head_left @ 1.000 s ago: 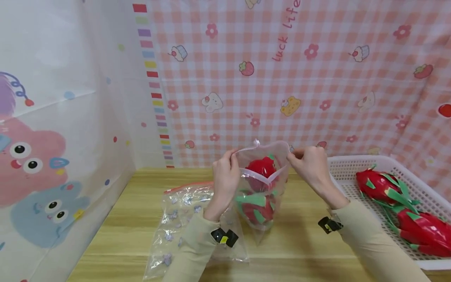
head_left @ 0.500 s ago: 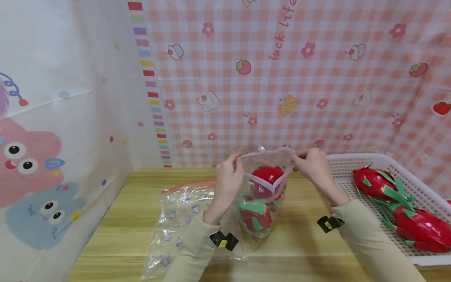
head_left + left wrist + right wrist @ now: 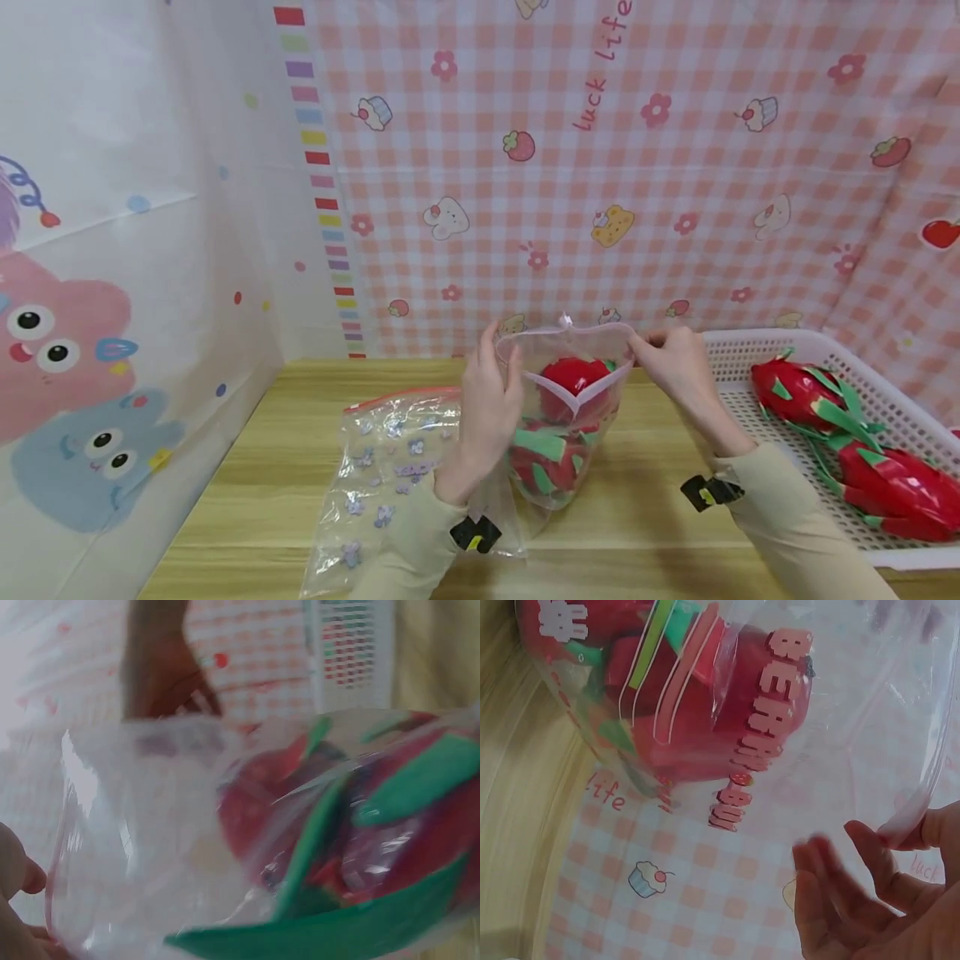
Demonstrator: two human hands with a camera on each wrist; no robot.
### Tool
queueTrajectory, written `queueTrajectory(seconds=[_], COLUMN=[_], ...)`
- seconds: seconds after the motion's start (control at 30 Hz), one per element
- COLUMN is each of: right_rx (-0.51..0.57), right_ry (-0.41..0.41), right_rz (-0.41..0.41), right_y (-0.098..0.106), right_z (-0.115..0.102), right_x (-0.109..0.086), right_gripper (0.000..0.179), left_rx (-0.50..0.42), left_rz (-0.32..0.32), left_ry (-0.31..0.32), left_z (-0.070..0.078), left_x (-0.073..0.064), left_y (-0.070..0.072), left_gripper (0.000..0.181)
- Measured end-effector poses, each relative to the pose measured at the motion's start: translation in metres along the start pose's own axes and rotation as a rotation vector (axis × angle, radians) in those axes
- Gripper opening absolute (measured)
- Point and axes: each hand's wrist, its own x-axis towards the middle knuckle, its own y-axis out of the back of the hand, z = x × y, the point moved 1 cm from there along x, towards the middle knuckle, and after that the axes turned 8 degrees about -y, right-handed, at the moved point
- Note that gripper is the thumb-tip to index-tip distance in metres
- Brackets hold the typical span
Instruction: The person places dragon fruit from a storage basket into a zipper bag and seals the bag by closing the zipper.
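A clear slider-zip bag [image 3: 558, 400] with a pale pink rim stands on the table with its mouth spread. Pink lettering on it shows in the right wrist view. Inside are two red dragon fruits with green scales, an upper dragon fruit [image 3: 576, 375] and a lower dragon fruit [image 3: 546, 467]. My right hand [image 3: 678, 362] pinches the bag's right rim between thumb and finger. At the left rim, my left hand [image 3: 487, 408] holds its thumb and fingers apart, the rim's corner between them; whether they touch it is hard to tell.
A flat clear zip bag [image 3: 360, 467] with purple prints and a red zip lies under the left forearm. At the right stands a white plastic basket [image 3: 795, 337] with two more dragon fruits [image 3: 900, 487]. Patterned cloth [image 3: 480, 183] hangs behind the table.
My left hand has loosened from a pinch on the rim, its thumb and fingers now apart. The bag's mouth is wider and a little lower. The right hand keeps its pinch.
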Motion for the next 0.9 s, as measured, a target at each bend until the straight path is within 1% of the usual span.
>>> queueTrajectory(seconds=[0.07,0.1,0.17,0.23,0.27,0.3,0.37,0.47,0.53,0.57,0.6,0.67,0.77,0.83,0.9], right_rx=[0.008,0.013,0.034,0.061,0.073,0.085,0.103,0.152,0.190,0.214,0.234,0.259,0.305,0.331,0.367], right_ry=[-0.001,0.001,0.003,0.001,0.002,0.003,0.009,0.011,0.021,0.032,0.042,0.090,0.154,0.197,0.230], right_rz=[-0.006,-0.008,-0.013,-0.019,-0.023,-0.021,-0.002,0.032,0.020,-0.001,-0.044,-0.153,-0.344,-0.454,-0.539], right_y=[0.000,0.000,0.000,0.000,-0.001,-0.002,-0.005,-0.011,-0.015,-0.016,-0.017,-0.020,-0.025,-0.030,-0.035], right_z=[0.001,0.002,0.003,0.003,0.004,0.005,0.007,0.013,0.020,0.023,0.026,0.031,0.034,0.032,0.027], right_x=[-0.001,-0.002,-0.004,-0.006,-0.007,-0.008,-0.009,-0.005,0.002,0.008,0.014,0.029,0.050,0.061,0.068], right_gripper=[0.035,0.036,0.037,0.036,0.036,0.035,0.034,0.039,0.044,0.046,0.046,0.043,0.039,0.040,0.045], left_rx=[0.040,0.057,0.064,0.062,0.063,0.076,0.091,0.104,0.081,0.072,0.060,0.031,-0.005,-0.023,-0.036], left_rz=[-0.017,-0.026,-0.063,-0.107,-0.112,-0.112,-0.084,-0.008,0.010,0.003,-0.004,-0.021,-0.043,-0.051,-0.063], left_ry=[-0.027,-0.029,-0.029,-0.018,-0.024,-0.037,-0.079,-0.140,-0.166,-0.171,-0.180,-0.191,-0.203,-0.209,-0.212], left_z=[0.006,0.009,0.013,0.016,0.016,0.015,0.012,0.005,0.001,-0.001,-0.002,-0.005,-0.006,-0.006,-0.005], left_x=[-0.015,-0.023,-0.037,-0.046,-0.049,-0.049,-0.048,-0.046,-0.046,-0.047,-0.048,-0.049,-0.051,-0.053,-0.053], left_y=[-0.004,-0.006,-0.010,-0.013,-0.014,-0.016,-0.018,-0.020,-0.021,-0.021,-0.021,-0.022,-0.022,-0.022,-0.021], left_gripper=[0.059,0.066,0.078,0.088,0.091,0.091,0.084,0.061,0.048,0.044,0.041,0.038,0.036,0.036,0.037])
